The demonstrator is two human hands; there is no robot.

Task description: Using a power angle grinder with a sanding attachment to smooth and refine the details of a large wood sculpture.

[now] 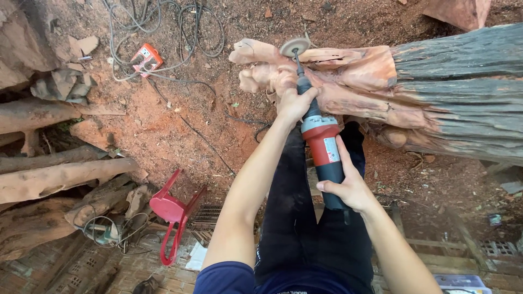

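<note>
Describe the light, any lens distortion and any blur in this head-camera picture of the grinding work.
Head view: soft, even daylight, with no hard shadows or glare on the red soil. The wide lens stretches the forearms and bends the edges. The sanding disc looks slightly smeared; left hand, right hand, grinder and log are sharp.

Grinder (321,142): a long, straight power tool with a red middle, grey collar and dark rear body; it points up and away toward the log, held at its neck and rear.
Disc (295,47): round, grey and flat, on a thin shaft at the tool's tip, touching the carved wood.
Log (436,92): lies on its side; grey weathered bark on the right, the left end carved bare, reddish-orange and knobbly.
</note>
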